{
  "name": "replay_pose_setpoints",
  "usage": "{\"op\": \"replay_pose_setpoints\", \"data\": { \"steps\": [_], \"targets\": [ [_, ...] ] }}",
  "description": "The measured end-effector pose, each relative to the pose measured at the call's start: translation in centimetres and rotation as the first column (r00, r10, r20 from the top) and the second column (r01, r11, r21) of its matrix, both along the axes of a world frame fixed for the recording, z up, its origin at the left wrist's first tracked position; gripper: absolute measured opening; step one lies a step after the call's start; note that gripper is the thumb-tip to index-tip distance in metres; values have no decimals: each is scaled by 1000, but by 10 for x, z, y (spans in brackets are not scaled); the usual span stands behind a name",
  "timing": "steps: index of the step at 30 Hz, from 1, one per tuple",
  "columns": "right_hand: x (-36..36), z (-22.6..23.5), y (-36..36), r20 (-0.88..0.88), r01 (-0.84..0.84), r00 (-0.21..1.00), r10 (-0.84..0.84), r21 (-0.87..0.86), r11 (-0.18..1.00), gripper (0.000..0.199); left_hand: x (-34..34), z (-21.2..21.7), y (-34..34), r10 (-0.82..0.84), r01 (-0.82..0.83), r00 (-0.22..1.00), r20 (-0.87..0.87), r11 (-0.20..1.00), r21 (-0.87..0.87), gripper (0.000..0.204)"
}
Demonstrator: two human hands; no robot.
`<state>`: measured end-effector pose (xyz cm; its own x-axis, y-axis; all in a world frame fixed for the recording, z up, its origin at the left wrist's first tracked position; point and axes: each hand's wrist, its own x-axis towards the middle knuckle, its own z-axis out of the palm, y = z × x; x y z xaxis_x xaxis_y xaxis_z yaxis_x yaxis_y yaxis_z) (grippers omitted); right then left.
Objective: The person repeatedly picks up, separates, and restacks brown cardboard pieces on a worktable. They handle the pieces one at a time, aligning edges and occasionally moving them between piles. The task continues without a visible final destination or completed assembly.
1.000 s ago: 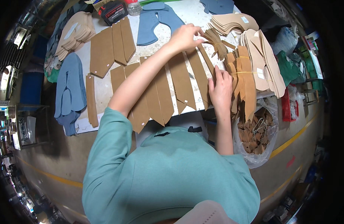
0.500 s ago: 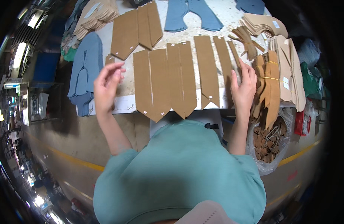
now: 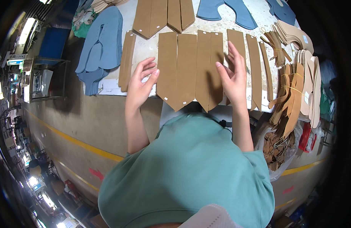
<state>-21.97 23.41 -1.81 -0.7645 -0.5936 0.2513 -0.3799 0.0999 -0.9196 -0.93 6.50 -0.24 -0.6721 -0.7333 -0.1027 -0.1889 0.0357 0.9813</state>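
Observation:
Several flat brown cut pieces (image 3: 187, 62) with pointed lower ends lie side by side at the near table edge, small white tags on some of them. My left hand (image 3: 142, 81) is beside their left edge, thumb and fingers apart, holding nothing. Over the right-hand pieces is my right hand (image 3: 234, 78), fingers spread and nothing in its grip; whether it touches them I cannot tell. It partly covers a brown strip (image 3: 235, 37). Narrower brown strips (image 3: 254, 68) lie to its right, and another long strip (image 3: 126, 60) lies left of my left hand.
More brown pointed pieces (image 3: 158, 17) lie farther back. Blue cut pieces (image 3: 103, 41) are stacked at left, others (image 3: 236, 13) at the back. Tied brown strips (image 3: 293, 89) hang over the right edge beside beige stacks (image 3: 314, 91). Below is a clear plastic bag (image 3: 276, 173) of brown scraps.
Both hands have moved inward over the brown pieces, the right one leaving the narrow strips. The view has shifted, so the table's contents appear farther right and higher.

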Motion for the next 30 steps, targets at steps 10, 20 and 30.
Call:
{"op": "replay_pose_setpoints", "data": {
  "steps": [10, 20, 30],
  "targets": [
    [-8, 3, 8, 32, -162, 987, 159, 216, 963, 65, -26, -9, -11, -161, 167, 986, 45, 962, -215, 47],
    [-13, 30, -8, 250, -343, 889, 383, -189, 920, 67, -43, 53, 2, -328, 296, 933, -150, 934, -202, 60],
    [7, -11, -6, 95, -246, 967, 237, 89, 965, 51, -51, -11, 4, -321, 321, 947, -26, 947, -13, 62]
  ]
}}
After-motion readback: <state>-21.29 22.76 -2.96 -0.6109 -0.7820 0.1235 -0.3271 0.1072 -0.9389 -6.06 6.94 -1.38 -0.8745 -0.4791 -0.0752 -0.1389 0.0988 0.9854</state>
